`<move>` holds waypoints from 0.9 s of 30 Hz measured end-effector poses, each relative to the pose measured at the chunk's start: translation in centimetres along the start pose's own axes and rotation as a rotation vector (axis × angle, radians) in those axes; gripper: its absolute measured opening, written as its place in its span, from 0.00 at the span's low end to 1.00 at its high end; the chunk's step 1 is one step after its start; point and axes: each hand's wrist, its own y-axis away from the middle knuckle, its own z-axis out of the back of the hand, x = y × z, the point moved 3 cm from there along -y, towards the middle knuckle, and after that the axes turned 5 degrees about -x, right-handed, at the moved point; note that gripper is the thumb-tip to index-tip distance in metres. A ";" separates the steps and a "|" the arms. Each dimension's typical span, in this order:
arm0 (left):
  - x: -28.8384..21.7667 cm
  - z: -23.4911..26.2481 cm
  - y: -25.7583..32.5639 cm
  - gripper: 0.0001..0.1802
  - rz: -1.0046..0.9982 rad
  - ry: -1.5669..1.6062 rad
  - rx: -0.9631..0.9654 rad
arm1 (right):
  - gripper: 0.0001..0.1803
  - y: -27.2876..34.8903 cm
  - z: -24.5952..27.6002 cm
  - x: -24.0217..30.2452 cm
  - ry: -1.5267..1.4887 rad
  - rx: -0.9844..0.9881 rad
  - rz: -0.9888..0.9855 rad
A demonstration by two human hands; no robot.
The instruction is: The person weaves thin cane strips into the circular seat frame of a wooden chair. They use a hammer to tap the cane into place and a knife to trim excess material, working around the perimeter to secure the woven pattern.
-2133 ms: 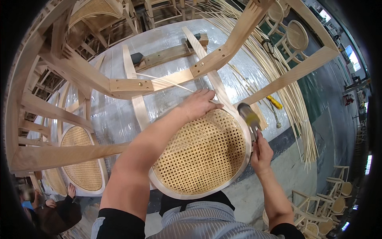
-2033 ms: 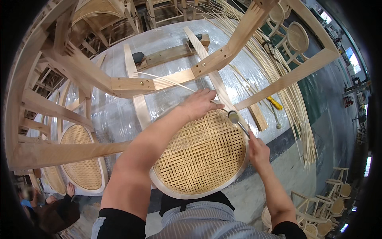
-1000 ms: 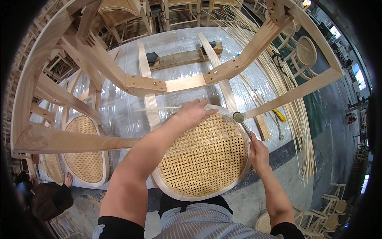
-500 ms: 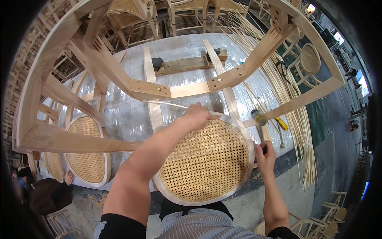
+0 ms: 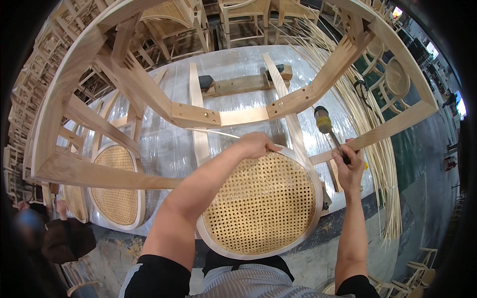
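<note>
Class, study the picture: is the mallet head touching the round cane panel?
Apart. The head-camera view shows the mallet head beyond the upper right of the cane panel, with plastic-covered table visible between them.

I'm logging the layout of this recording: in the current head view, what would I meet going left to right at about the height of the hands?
Oval cane panel on the far side of the left forearm → the person's left hand → mallet head → right hand → bundle of pale rods.
</note>
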 end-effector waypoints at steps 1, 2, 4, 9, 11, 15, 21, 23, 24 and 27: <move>0.1 0.1 0.0 0.35 0.014 -0.006 -0.001 | 0.11 0.1 -0.3 -0.2 -0.042 -0.012 -0.040; 0.0 0.1 0.1 0.35 -0.008 0.000 -0.012 | 0.12 0.2 -0.3 -0.3 -0.036 -0.027 -0.042; 0.2 0.2 0.1 0.35 -0.050 0.010 -0.038 | 0.14 0.2 -0.5 -0.5 -0.026 -0.058 -0.040; 0.6 0.3 0.1 0.35 -0.082 0.042 -0.035 | 0.15 0.5 -1.2 -0.4 -0.011 -0.149 -0.006; 0.5 0.1 -0.1 0.35 -0.054 0.038 -0.027 | 0.15 0.7 -0.9 -0.6 -0.028 -0.144 -0.035; 0.3 0.8 0.1 0.35 -0.076 0.025 -0.040 | 0.16 0.6 -0.7 -0.3 -0.019 -0.160 0.048; -0.2 0.3 0.5 0.38 -0.088 -0.036 -0.067 | 0.16 0.4 -1.2 -1.3 0.065 -0.197 0.046; -0.2 -0.4 1.3 0.39 -0.130 -0.119 -0.121 | 0.15 0.5 -1.6 -1.2 0.047 -0.184 0.032; -0.4 -0.9 1.7 0.40 -0.173 -0.160 -0.167 | 0.15 0.5 -1.5 -1.0 0.097 -0.186 0.084; -1.0 -1.5 2.4 0.41 -0.277 -0.243 -0.262 | 0.16 0.4 -0.9 -0.4 0.190 -0.191 0.158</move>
